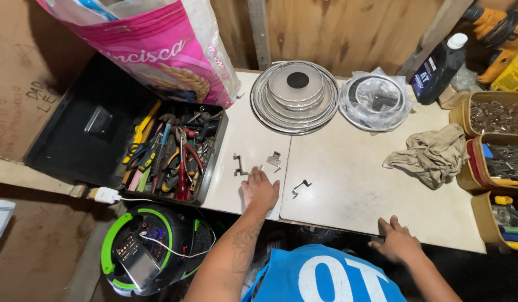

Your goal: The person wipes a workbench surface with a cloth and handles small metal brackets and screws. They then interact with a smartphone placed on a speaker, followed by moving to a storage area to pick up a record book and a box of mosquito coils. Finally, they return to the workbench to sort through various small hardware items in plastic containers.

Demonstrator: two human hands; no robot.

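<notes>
My left hand (259, 189) lies flat on the white tabletop (348, 184), fingers together, its fingertips touching a small metal bracket (258, 168). Other small bent metal brackets lie close by: one (238, 165) to the left, one (274, 160) just beyond, and one (300, 186) to the right of the hand. My right hand (398, 241) rests on the front edge of the table with fingers spread, holding nothing.
An open black toolbox (168, 152) full of pliers and screwdrivers sits at left under a pink sack (158, 45). Stacked metal lids (296, 95), bagged lids (375, 99), a beige rag (432, 154), a dark bottle (439, 67) and boxes of hardware (497, 142) ring the table. A green-black device (152, 249) sits below.
</notes>
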